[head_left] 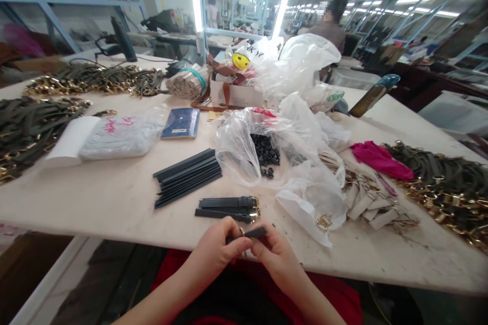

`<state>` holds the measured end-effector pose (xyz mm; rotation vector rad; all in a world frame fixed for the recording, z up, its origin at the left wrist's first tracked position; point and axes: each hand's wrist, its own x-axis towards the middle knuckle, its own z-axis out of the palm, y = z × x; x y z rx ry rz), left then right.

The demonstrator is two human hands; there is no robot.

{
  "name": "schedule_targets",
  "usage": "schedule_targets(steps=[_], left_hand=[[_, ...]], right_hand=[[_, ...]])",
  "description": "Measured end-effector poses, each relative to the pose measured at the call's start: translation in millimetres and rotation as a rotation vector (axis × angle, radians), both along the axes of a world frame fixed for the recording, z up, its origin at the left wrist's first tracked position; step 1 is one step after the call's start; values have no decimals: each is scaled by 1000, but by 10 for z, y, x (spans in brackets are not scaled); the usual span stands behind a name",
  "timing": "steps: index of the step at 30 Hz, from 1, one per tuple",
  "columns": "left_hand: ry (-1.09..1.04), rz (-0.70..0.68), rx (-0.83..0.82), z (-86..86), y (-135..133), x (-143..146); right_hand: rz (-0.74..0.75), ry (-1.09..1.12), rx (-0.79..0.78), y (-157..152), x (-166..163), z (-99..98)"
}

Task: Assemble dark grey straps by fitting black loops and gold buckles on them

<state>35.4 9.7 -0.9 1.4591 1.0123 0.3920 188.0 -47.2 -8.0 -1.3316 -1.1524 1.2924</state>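
My left hand point(214, 251) and my right hand point(275, 255) meet at the table's near edge. Together they pinch a short dark strap point(252, 233) with a small gold fitting at its left end. Just beyond them lie two finished dark straps with gold buckles point(227, 208). A stack of plain dark strap strips point(187, 176) lies further left. A clear plastic bag holding small black loops point(266, 152) sits open behind the straps.
Piles of dark straps with gold hardware lie at far left point(26, 129), back left point(95, 80) and right point(446, 188). Beige tags point(371, 200), a pink cloth point(377, 158), a blue booklet point(180, 123), a wrapped bundle point(114, 137) and white bags point(301, 68) crowd the table point(95, 198). A person sits beyond.
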Motion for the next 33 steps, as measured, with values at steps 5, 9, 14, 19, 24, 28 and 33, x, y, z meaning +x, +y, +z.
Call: schedule_targets(steps=[5,9,14,19,24,28,33], left_hand=[[-48,-93,24,8,41,27],[-10,-67,-31,-17,57,32],[21,-41,-22,-70,102,-9],[35,-23,-38,-123,130,-13],[26,-28,-56,-108,148,29],[21,-6,-44,-93,127,19],[-4,7,-11,-81,51,-19]], right_hand=[[111,-368,77,331,402,79],[-133,-986,174,903,769,-25],[-133,-1193,129,1356,890,-240],[-59,-1257,103,1367,858,-368],[-10,-1265,77,1393,893,-392],[18,-1242,100,1402,880,-381],[-76,-1139,136,1294,839,-296]])
